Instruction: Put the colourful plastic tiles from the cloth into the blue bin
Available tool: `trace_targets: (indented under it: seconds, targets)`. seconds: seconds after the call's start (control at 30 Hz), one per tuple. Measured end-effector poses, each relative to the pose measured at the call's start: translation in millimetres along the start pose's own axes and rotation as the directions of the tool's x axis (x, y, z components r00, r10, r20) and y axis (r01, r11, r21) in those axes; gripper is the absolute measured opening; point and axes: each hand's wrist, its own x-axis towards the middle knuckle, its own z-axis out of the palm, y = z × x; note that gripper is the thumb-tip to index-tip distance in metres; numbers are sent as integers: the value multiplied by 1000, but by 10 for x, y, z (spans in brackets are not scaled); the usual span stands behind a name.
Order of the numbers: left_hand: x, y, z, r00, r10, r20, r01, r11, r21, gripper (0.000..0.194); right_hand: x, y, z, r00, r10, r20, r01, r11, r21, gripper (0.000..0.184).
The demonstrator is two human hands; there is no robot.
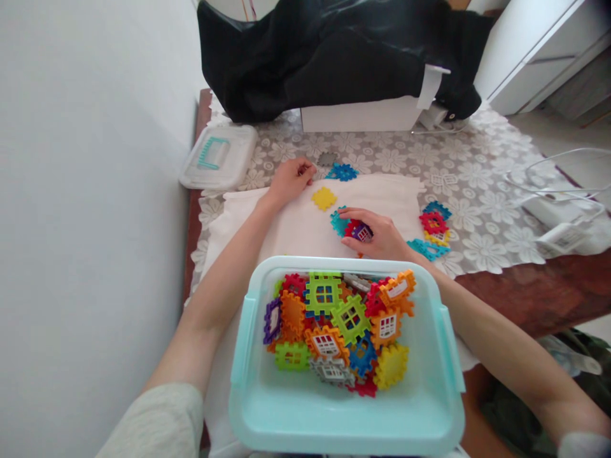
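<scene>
My right hand point(380, 236) curls around a small group of interlocking building tiles: a purple window tile point(363, 232), a red tile point(352, 228) and a teal tile point(340, 222) at its fingertips. Farther left, my left hand point(292, 180) rests with its fingers curled together at the edge of the white cloth point(296, 222); what they hold, if anything, is hidden. Just right of it lie a yellow square tile point(324, 198), blue tiles point(344, 172) and a grey tile point(327, 158). In front of me is a light-teal bin point(405, 420) holding a pile of colourful notched tiles point(351, 318).
A stack of blue, red and yellow tiles point(434, 222) lies on the right, with teal tiles point(428, 249) beside it. The bin's clear lid point(229, 156) is at the left by the wall. A black cover point(334, 57) drapes an object behind. White cables point(568, 191) lie right.
</scene>
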Motion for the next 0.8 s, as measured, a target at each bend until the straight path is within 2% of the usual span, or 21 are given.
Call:
trace_targets:
  seconds: [0.13, 0.27, 0.47, 0.6, 0.67, 0.8]
  targets:
    - [0, -2, -2, 1000, -4, -3, 4, 1000, -2, 18, 10, 2, 1, 985, 175, -11, -169, 967, 192, 44]
    - [-1, 1, -3, 1000, -9, 0, 9, 1000, -11, 18, 28, -61, -12, 950, 309, 41, -293, 843, 450, 45]
    - [-5, 3, -2, 1000, -18, 8, 18, 1000, -23, 19, 80, -163, -78, 906, 423, 23, -328, 668, 668, 50]
    - [-9, 11, -4, 1000, -29, 9, 29, 999, -16, 19, 108, -244, -151, 902, 430, 49, -316, 576, 754, 53]
    - [-11, 17, -6, 999, -35, 10, 35, 999, -14, 19, 108, -302, -181, 911, 409, 60, -307, 574, 759, 53]
    - [-17, 35, -8, 999, -38, 2, 38, 999, -8, 19, 90, -451, -241, 953, 301, 25, -241, 708, 664, 52]
